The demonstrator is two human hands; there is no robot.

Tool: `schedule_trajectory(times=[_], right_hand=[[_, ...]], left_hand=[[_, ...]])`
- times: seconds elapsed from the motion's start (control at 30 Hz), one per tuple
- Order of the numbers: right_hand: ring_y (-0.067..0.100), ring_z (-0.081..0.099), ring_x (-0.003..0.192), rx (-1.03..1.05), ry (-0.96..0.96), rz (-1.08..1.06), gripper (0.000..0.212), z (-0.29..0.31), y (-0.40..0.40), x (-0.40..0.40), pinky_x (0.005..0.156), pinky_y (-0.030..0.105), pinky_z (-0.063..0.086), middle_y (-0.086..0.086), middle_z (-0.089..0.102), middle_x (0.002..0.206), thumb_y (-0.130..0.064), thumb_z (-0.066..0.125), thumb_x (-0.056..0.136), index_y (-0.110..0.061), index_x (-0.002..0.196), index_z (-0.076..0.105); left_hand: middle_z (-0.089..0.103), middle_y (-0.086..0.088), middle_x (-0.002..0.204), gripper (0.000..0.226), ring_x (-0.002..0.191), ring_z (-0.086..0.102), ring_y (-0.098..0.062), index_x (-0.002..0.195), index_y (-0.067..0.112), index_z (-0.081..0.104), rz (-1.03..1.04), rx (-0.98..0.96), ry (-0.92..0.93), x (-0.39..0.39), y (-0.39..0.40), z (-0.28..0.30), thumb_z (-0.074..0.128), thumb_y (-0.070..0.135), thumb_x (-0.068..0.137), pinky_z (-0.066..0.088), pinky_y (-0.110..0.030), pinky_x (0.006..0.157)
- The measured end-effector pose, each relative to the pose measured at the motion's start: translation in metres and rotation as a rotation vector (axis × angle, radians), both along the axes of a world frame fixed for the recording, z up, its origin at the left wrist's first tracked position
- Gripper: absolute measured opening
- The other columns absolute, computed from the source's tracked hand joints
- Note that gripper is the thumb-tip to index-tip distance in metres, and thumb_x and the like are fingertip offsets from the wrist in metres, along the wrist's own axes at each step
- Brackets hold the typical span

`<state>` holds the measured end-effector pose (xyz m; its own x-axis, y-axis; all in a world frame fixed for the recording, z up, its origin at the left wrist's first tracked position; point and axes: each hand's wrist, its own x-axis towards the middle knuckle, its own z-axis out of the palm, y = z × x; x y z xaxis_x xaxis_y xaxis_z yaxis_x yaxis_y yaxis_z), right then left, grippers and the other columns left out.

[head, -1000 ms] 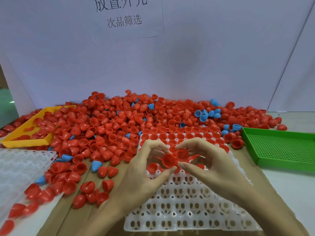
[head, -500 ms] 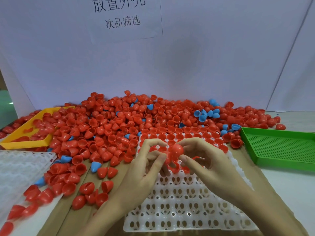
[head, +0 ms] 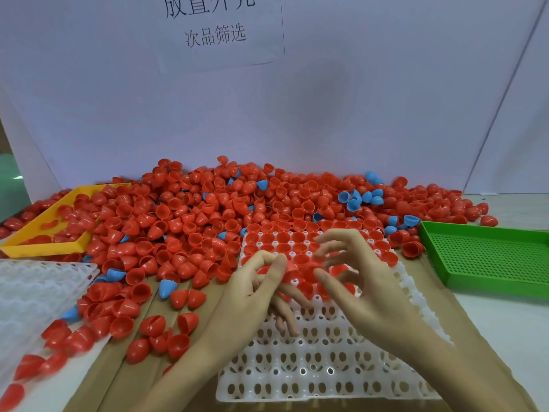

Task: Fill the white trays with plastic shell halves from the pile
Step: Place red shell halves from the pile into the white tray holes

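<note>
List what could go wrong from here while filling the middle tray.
1. The left hand pinches a red shell half only at its fingertips; it might slip and land tilted on the white tray.
2. The pile crowds the tray's far edge, so loose halves may tumble onto filled cells.
3. Blue halves are mixed in and could get picked by mistake.

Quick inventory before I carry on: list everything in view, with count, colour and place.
Shell halves: too many to count, mostly red, some blue; piled across the table's middle.
White tray: one, centre front; far rows hold red shells, near rows are bare.
Second white tray: one, left edge.
Yellow tray: one, far left, holding red shells.
Green tray: one, right.
Paper sign: one, white, on the backdrop.
Left hand: pinching a red shell.
Right hand: fingers spread over the tray.
</note>
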<state>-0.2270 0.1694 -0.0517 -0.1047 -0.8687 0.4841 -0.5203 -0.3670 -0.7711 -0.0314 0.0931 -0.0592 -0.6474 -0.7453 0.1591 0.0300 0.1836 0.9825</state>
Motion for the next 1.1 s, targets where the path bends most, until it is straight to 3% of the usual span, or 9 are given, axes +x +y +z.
schedule_trajectory(times=[0.1,0.17,0.37,0.63,0.7,0.8,0.9,1.0,1.1], right_hand=[[0.008,0.063,0.116,-0.119,0.377,0.064,0.046,-0.001,0.000,0.000,0.090,0.022,0.055,-0.018,0.057,0.132,-0.010,0.064,0.102,-0.036,0.139,0.060],[0.004,0.063,0.106,-0.141,0.466,0.045,0.043,-0.002,0.000,0.002,0.085,0.023,0.055,-0.018,0.058,0.127,-0.011,0.063,0.104,-0.038,0.137,0.060],[0.000,0.059,0.085,-0.179,0.500,0.029,0.037,-0.004,0.000,0.004,0.074,0.014,0.051,-0.016,0.059,0.111,-0.006,0.065,0.102,-0.034,0.126,0.058],[-0.006,0.063,0.095,-0.166,0.419,-0.118,0.026,0.003,-0.002,-0.016,0.079,0.005,0.048,-0.014,0.066,0.107,0.000,0.064,0.098,-0.020,0.111,0.074],[-0.009,0.066,0.097,-0.071,0.362,-0.182,0.029,0.008,-0.001,-0.033,0.082,0.008,0.054,-0.020,0.068,0.108,-0.005,0.065,0.098,-0.029,0.112,0.074],[0.003,0.075,0.080,0.114,0.197,-0.214,0.029,0.009,-0.004,-0.059,0.076,0.024,0.063,-0.014,0.073,0.098,-0.004,0.069,0.097,-0.030,0.108,0.074],[0.000,0.070,0.082,0.231,0.316,-0.224,0.026,0.003,-0.008,-0.076,0.073,0.016,0.057,-0.016,0.072,0.091,-0.008,0.073,0.095,-0.033,0.102,0.077],[-0.001,0.063,0.088,0.314,0.402,-0.209,0.029,-0.002,-0.006,-0.083,0.075,0.011,0.050,-0.017,0.065,0.096,-0.012,0.073,0.095,-0.040,0.100,0.076],[0.000,0.061,0.090,0.350,0.432,-0.194,0.029,-0.002,-0.006,-0.083,0.076,0.012,0.048,-0.014,0.061,0.098,-0.015,0.070,0.097,-0.043,0.101,0.074]], left_hand=[[0.080,-0.016,0.091,0.046,0.057,0.072,-0.034,0.117,0.017,0.060,-0.008,0.047,-0.006,0.001,-0.002,-0.001,0.042,0.059,0.106,0.054,-0.032,0.053],[0.080,-0.017,0.091,0.053,0.054,0.071,-0.030,0.117,0.017,0.062,-0.013,0.083,0.004,0.002,-0.003,-0.001,0.043,0.064,0.104,0.052,-0.029,0.051],[0.079,-0.019,0.089,0.058,0.054,0.071,-0.030,0.108,0.022,0.068,-0.050,0.127,0.009,-0.003,-0.002,-0.002,0.051,0.076,0.093,0.051,-0.020,0.051],[0.079,-0.015,0.094,0.063,0.068,0.075,-0.032,0.118,0.012,0.067,0.036,0.088,0.010,0.000,-0.008,-0.001,0.042,0.066,0.098,0.057,-0.024,0.060],[0.079,-0.015,0.091,0.059,0.068,0.075,-0.033,0.112,0.010,0.068,0.087,0.041,0.011,0.002,-0.011,0.000,0.044,0.062,0.099,0.059,-0.026,0.060],[0.077,-0.015,0.088,0.053,0.068,0.075,-0.034,0.106,0.010,0.070,0.151,-0.018,0.017,0.005,-0.016,0.002,0.044,0.056,0.101,0.060,-0.031,0.063],[0.076,-0.016,0.085,0.053,0.066,0.074,-0.033,0.103,0.009,0.071,0.170,-0.044,0.021,0.007,-0.021,0.000,0.045,0.055,0.101,0.059,-0.029,0.061],[0.076,-0.011,0.085,0.044,0.065,0.074,-0.028,0.099,0.018,0.071,0.169,-0.141,-0.022,0.009,-0.022,-0.004,0.046,0.054,0.102,0.058,-0.025,0.060],[0.074,0.001,0.085,0.035,0.071,0.073,-0.020,0.096,0.030,0.069,0.202,-0.436,-0.161,0.013,-0.025,-0.012,0.047,0.056,0.106,0.058,-0.023,0.066]])
